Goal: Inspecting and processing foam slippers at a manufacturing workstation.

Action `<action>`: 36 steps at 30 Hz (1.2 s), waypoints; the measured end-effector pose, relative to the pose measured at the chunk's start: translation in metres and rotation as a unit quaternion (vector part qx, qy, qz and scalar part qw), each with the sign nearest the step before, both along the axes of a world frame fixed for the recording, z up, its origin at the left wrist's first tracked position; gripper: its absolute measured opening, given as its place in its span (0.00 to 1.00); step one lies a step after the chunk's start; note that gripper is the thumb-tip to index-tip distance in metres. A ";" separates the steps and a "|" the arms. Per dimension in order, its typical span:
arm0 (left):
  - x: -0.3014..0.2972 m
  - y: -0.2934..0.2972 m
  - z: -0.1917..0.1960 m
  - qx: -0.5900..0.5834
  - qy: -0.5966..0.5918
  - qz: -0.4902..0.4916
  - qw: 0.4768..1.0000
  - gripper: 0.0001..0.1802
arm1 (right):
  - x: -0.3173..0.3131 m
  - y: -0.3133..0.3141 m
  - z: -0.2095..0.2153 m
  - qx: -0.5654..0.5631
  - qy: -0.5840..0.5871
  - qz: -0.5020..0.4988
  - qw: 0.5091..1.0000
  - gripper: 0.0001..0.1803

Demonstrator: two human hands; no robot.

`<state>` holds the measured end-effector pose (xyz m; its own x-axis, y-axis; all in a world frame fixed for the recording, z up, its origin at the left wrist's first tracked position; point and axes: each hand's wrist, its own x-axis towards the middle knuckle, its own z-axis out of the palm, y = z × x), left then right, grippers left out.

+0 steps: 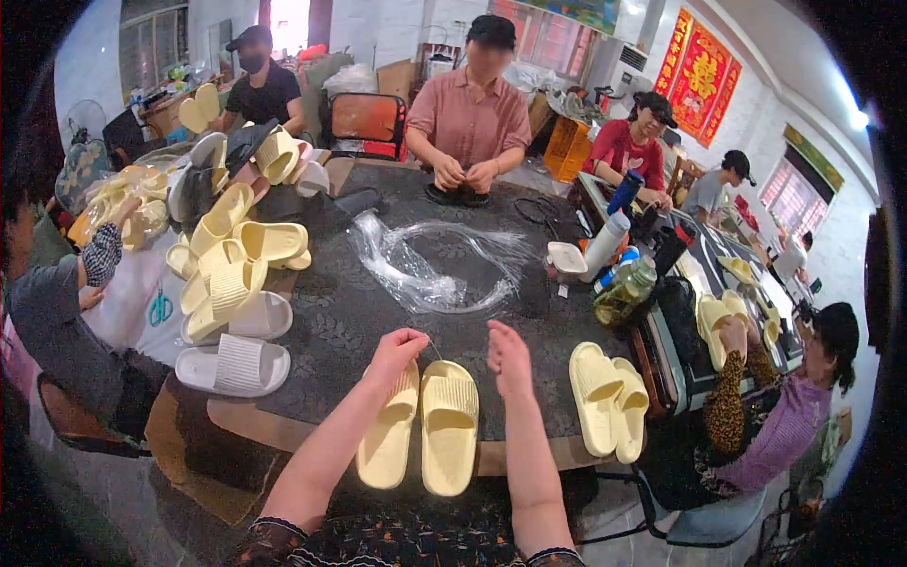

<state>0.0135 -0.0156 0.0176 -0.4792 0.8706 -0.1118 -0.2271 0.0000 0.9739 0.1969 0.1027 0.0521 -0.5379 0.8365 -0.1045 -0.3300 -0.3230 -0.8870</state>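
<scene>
A pair of pale yellow slippers lies before me at the table's near edge: the left slipper (385,439) and the right slipper (449,435), side by side with ribbed straps and toes pointing away. Above the left one's toe, my left hand (397,357) is closed in a pinch on a thin clear plastic strand (434,348), which shows faintly over the right slipper's toe. My right hand (510,357) is held just right of the pair, fingers apart, with nothing visible in it. Beyond both hands lies a loose bundle of clear plastic strands (402,274).
Yellow slippers (272,241) are heaped at the left, with a white slipper (236,366) in front. Another yellow pair (597,397) lies at the right. Bottles (605,248) and a jar (625,291) stand at the back right. Co-workers sit around, one (472,113) handling a dark item opposite me.
</scene>
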 end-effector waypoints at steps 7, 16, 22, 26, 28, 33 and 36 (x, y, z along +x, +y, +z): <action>-0.001 -0.002 -0.003 -0.004 -0.016 0.000 1.000 0.07 | 0.001 -0.047 0.004 0.017 -0.012 -0.026 0.999 0.10; -0.014 -0.007 -0.012 -0.017 0.005 0.032 0.999 0.08 | 0.056 -0.136 0.219 0.636 0.013 0.002 0.772 0.06; 0.003 0.009 0.000 0.017 -0.020 -0.004 1.000 0.08 | 0.066 -0.159 0.263 0.649 0.295 -0.182 0.678 0.13; 0.001 0.008 -0.008 0.027 0.023 -0.013 0.999 0.10 | 0.099 -0.137 0.172 0.430 0.486 -0.170 0.742 0.16; 0.002 -0.001 0.002 0.015 0.037 -0.007 0.999 0.10 | 0.077 -0.148 0.117 0.414 0.210 -0.210 0.860 0.15; 0.002 -0.014 0.009 -0.011 0.010 0.002 1.000 0.09 | 0.046 -0.177 0.111 0.358 -0.024 -0.075 0.930 0.05; 0.009 -0.008 0.010 -0.014 0.019 0.009 1.000 0.10 | 0.053 -0.173 0.128 0.363 -0.037 -0.006 0.931 0.06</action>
